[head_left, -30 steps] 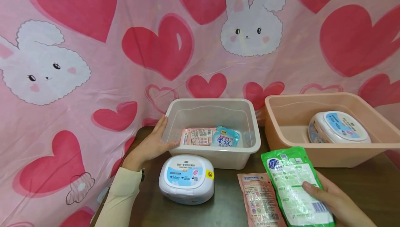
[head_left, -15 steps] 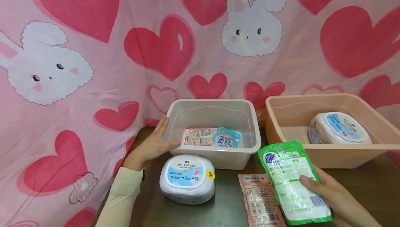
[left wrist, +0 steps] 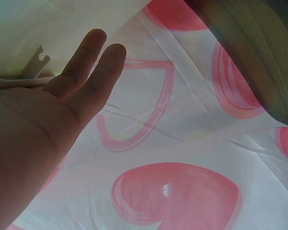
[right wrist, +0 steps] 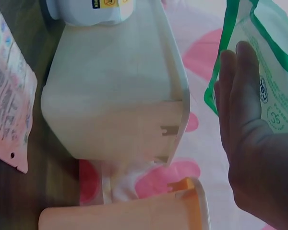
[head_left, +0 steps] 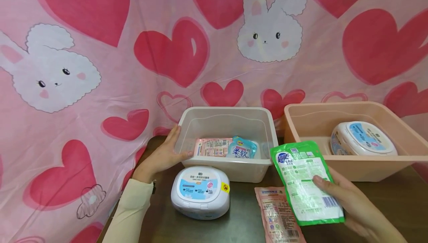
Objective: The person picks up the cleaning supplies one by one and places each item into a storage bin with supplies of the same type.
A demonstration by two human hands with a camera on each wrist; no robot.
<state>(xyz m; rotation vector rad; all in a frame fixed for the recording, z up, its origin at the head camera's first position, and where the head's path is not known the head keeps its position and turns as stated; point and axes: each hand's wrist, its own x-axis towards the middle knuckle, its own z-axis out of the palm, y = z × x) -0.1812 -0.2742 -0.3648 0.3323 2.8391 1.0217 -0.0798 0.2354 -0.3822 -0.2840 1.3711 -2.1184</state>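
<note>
over the right half of the tabletop (head_left: 242, 217), before the peach bin (head_left: 361, 170) by the far right corner, the green-and-white pouch (head_left: 302, 183) is pinched in the right hand (head_left: 356, 204), partly hiding a pink packet (head_left: 275, 213); near the far left corner the left hand (head_left: 164, 158), fingers extended, rests against the grey bin (head_left: 249, 170), which holds a blue pouch (head_left: 242, 148) and a second packet (head_left: 212, 147); a white tub (head_left: 200, 193) stands before that bin
</note>
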